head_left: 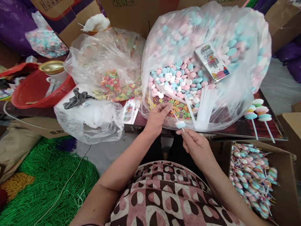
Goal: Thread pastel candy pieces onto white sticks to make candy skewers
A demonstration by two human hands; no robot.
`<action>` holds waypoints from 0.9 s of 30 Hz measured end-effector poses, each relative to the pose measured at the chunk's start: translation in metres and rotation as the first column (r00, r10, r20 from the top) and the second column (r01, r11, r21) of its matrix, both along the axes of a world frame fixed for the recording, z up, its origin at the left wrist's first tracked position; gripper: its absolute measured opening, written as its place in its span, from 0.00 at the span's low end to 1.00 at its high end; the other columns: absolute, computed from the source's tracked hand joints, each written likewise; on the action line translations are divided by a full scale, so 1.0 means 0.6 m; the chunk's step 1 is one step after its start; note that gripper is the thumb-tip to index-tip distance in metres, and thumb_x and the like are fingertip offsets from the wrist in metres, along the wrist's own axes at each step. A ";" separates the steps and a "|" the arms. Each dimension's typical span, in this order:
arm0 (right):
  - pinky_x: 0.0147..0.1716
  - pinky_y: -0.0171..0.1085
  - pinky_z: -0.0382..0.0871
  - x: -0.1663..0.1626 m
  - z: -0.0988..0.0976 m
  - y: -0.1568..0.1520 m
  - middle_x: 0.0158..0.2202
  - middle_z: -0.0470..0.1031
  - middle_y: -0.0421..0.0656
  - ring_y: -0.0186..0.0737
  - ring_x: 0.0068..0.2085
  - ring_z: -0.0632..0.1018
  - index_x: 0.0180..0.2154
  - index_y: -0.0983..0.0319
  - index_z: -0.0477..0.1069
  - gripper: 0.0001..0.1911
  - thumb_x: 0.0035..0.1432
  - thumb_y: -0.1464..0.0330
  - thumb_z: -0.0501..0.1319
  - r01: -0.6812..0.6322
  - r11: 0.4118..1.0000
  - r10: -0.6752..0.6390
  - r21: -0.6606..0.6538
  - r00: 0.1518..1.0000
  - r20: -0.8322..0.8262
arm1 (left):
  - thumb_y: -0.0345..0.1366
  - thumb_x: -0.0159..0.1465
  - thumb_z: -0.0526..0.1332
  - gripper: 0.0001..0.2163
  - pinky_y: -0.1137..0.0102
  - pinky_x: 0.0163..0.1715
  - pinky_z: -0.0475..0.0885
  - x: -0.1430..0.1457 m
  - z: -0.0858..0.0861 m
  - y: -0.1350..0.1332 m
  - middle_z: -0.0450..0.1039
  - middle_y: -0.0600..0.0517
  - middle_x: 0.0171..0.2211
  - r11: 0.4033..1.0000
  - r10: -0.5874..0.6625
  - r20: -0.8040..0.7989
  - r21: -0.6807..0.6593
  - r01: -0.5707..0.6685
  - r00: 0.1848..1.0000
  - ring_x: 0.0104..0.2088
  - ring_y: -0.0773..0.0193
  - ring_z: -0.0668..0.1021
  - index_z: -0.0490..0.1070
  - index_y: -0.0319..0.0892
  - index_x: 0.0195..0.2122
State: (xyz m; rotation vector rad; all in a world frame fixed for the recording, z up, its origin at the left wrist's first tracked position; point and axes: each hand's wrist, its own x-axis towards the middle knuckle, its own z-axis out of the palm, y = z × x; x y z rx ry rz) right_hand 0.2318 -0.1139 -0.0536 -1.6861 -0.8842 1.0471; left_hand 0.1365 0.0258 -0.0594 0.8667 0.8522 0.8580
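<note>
In my right hand (196, 145) is the lower end of a thin white stick, pinched between thumb and fingers. Threaded on it are a white and a pale blue marshmallow (180, 124), pressed together. My left hand (157, 118) is closed at the stick's upper tip; what its fingertips hold, if anything, is too small to make out. Just beyond the hands, an open clear plastic bag (237, 103) holds pink, blue and white marshmallows (178, 75). Small coloured candy rings (182, 108) lie in front of them, beside a bundle of white sticks (207, 105).
Finished marshmallow skewers (262, 110) overhang the table's right edge. Below stands a carton (285, 188) of wrapped skewers. To the left are a bag of candy rings (110, 80), a bag of white items (94, 121) and a red basket (35, 94). Green strings (58, 175) cover the floor.
</note>
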 end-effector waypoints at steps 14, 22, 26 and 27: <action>0.18 0.31 0.46 -0.003 -0.005 0.006 0.13 0.55 0.31 0.28 0.16 0.57 0.38 0.65 0.76 0.18 0.59 0.57 0.59 0.077 0.997 -0.074 0.010 0.978 -0.195 | 0.44 0.52 0.70 0.15 0.77 0.19 0.62 0.002 -0.004 -0.002 0.73 0.55 0.25 0.997 -0.007 0.056 -0.075 0.011 0.998 0.24 0.71 0.75 0.72 0.41 0.35; 0.17 0.31 0.47 -0.011 -0.011 0.005 0.12 0.56 0.31 0.28 0.15 0.57 0.40 0.64 0.76 0.18 0.62 0.56 0.58 0.034 0.999 -0.031 0.019 0.988 -0.149 | 0.42 0.62 0.63 0.08 0.73 0.32 0.71 -0.001 -0.015 -0.015 0.74 0.55 0.32 0.910 0.093 -0.192 0.414 -0.006 0.977 0.29 0.71 0.73 0.72 0.43 0.37; 0.18 0.31 0.48 -0.009 -0.010 0.006 0.13 0.57 0.31 0.28 0.16 0.59 0.39 0.64 0.76 0.17 0.62 0.57 0.57 0.036 0.999 -0.032 0.040 0.993 -0.115 | 0.40 0.66 0.58 0.08 0.70 0.39 0.72 -0.007 -0.009 -0.021 0.77 0.52 0.33 0.740 0.157 -0.318 0.665 0.102 0.935 0.34 0.67 0.77 0.73 0.44 0.39; 0.18 0.31 0.48 -0.008 -0.010 0.007 0.13 0.56 0.31 0.28 0.16 0.58 0.38 0.63 0.75 0.17 0.62 0.57 0.57 0.040 0.998 -0.034 0.054 0.992 -0.118 | 0.40 0.67 0.57 0.08 0.70 0.41 0.72 -0.007 -0.009 -0.025 0.78 0.51 0.35 0.685 0.166 -0.332 0.717 0.134 0.929 0.36 0.66 0.78 0.73 0.43 0.39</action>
